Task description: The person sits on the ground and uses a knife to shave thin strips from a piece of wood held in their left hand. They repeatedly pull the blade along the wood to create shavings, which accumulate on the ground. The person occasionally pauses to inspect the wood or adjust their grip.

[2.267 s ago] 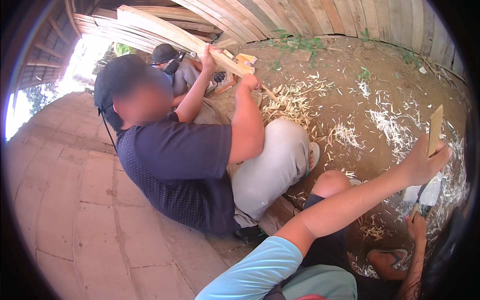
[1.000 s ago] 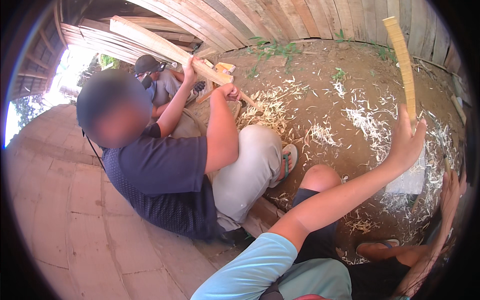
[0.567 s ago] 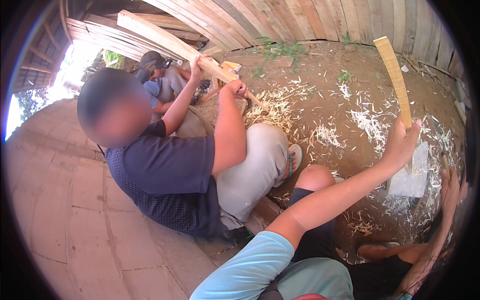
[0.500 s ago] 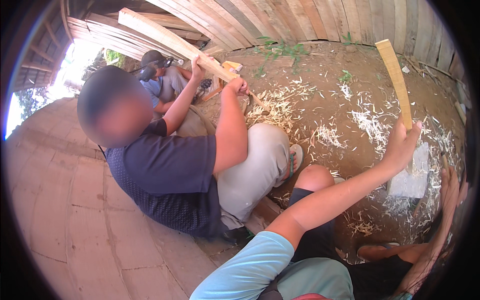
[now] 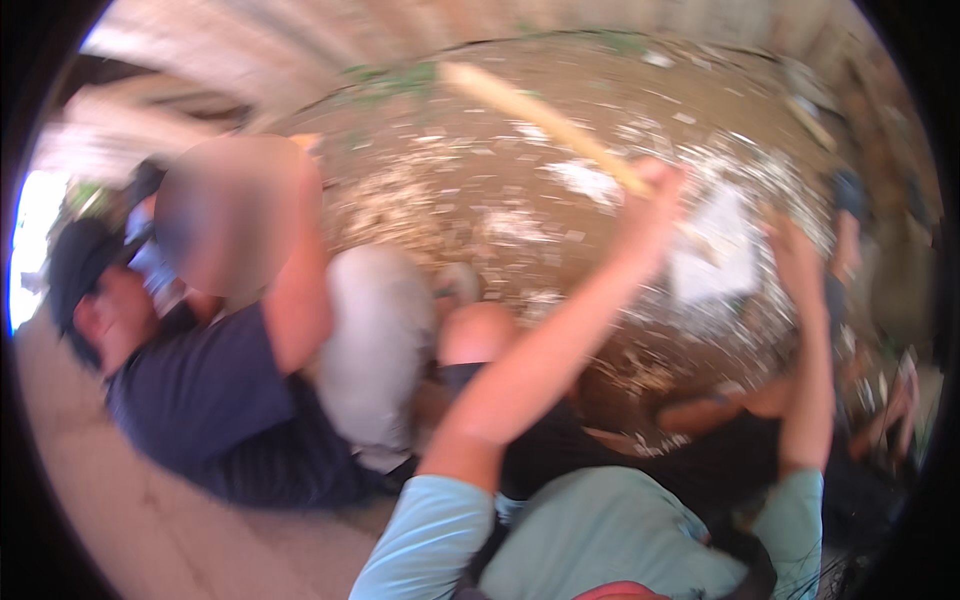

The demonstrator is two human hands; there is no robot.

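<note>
My left hand (image 5: 650, 205) is closed round the lower end of a long, flat, pale wooden strip (image 5: 540, 115). The strip slants up and to the left over the ground, and its lower end is hidden in my fist. My right hand (image 5: 797, 262) is at the right edge of a pale grey block (image 5: 712, 255), with its fingers curled. Motion blur hides what those fingers hold; a thin, brownish shape shows at their tips. Wood shavings (image 5: 770, 170) lie around the block.
On my left, close to my knee, sits a person in a dark shirt (image 5: 200, 400), with another person in a black cap (image 5: 85, 270) beside them. A plank wall (image 5: 350, 40) runs along the back. Shavings (image 5: 395, 205) cover the dirt. Someone's foot (image 5: 847, 235) shows at the right.
The view has swung to the right and is blurred. The wooden strip has tipped from nearly upright to leaning left. My right hand has come further into view beside the block.
</note>
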